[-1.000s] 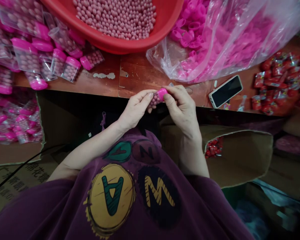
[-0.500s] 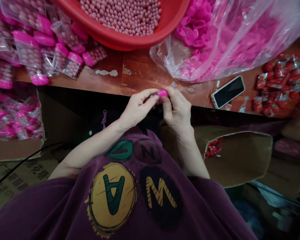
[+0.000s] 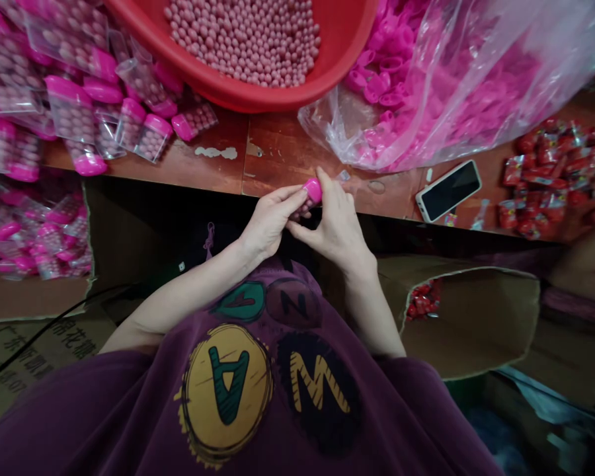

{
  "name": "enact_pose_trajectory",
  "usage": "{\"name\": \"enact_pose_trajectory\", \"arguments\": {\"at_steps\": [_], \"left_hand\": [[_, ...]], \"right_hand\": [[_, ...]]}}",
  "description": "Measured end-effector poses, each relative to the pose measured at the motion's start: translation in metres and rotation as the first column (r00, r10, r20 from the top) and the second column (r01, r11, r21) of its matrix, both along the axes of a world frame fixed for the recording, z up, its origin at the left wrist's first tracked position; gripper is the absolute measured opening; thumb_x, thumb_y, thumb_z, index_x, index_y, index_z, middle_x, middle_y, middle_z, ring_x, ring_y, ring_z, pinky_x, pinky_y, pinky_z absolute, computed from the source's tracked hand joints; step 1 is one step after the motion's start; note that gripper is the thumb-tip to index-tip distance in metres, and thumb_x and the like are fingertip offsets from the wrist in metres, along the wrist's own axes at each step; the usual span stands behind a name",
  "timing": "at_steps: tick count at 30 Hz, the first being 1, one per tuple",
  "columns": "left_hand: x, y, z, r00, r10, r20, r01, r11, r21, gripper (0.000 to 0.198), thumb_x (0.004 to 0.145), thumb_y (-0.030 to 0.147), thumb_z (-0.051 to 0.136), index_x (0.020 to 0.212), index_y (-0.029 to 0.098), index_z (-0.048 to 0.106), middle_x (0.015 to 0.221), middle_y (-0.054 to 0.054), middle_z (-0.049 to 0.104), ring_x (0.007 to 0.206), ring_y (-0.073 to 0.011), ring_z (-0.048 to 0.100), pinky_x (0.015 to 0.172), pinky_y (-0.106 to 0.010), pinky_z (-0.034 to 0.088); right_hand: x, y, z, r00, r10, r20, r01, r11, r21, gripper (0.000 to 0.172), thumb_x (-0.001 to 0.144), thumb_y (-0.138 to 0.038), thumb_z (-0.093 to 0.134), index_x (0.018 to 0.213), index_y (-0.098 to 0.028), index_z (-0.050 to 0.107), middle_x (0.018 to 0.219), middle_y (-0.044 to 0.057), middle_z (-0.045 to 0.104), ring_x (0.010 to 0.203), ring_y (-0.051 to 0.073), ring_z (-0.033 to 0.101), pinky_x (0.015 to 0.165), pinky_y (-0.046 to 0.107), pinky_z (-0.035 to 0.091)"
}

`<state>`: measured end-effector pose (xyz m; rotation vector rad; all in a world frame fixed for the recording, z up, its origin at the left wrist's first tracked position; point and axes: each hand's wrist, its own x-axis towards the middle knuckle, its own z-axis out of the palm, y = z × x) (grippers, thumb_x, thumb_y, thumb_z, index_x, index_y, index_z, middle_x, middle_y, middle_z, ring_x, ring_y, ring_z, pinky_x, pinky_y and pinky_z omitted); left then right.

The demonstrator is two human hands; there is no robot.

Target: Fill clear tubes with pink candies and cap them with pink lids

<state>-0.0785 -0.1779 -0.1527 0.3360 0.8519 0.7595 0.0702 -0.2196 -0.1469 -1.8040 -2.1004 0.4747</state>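
Left fingers: The left fingers (image 3: 290,198) are bent and close on the side of a small clear tube (image 3: 301,209).
Right fingers: The right fingers (image 3: 324,187) are bent too and press on the tube's pink cap (image 3: 314,190).
Tube: It is held in the air by both hands, just over the front edge of the worktop (image 3: 282,152). It is tilted, with the cap up and to the right. Small pink beads (image 3: 300,211) fill it.
Hands: The left hand (image 3: 268,221) and the right hand (image 3: 337,221) are close together in front of the person's purple shirt (image 3: 223,390).
Worktop: It is brown wood with worn spots.
Far side: A red tub (image 3: 272,96) is full of loose pink beads (image 3: 242,39). Next to it, a clear plastic bag (image 3: 456,86) holds many loose pink caps (image 3: 377,86).
Left side: Full tubes with pink caps (image 3: 151,135) lie in a heap on the worktop. More lie in a cardboard box (image 3: 34,297) below it.
Right side: A phone (image 3: 449,192) lies face up near a pile of red packets (image 3: 540,178). A few more red packets (image 3: 423,299) sit in another cardboard box (image 3: 466,324).
Far right edge: A blurry shape may be another person's hand (image 3: 580,221).
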Motion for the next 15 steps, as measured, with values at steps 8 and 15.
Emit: {"name": "enact_pose_trajectory", "arguments": {"at_steps": [8,15], "left_hand": [[-0.003,-0.009,-0.001,0.993,0.023,-0.116,-0.017,0.998,0.055,0.032,0.082,0.041,0.087,0.087,0.011,0.077,0.072,0.0,0.067,0.063,-0.0079,0.057,0.065,-0.022,0.045],[-0.014,0.021,0.005,0.982,0.001,-0.19,0.038,0.979,0.2,0.034,0.089,0.04,0.076,0.1,0.008,0.077,0.082,-0.004,0.07,0.064,-0.0097,0.059,0.067,-0.025,0.049]], "right_hand": [[-0.01,0.005,-0.007,0.949,0.073,0.308,-0.175,0.932,0.316,0.07,0.094,-0.045,0.065,0.145,0.001,0.05,0.107,0.023,0.075,0.096,0.035,0.074,0.084,0.048,0.062],[-0.01,0.041,-0.017,0.962,0.111,0.251,-0.224,0.845,0.486,0.063,0.102,-0.049,0.059,0.142,-0.001,0.055,0.095,0.02,0.076,0.078,0.033,0.074,0.069,0.045,0.061]]}}
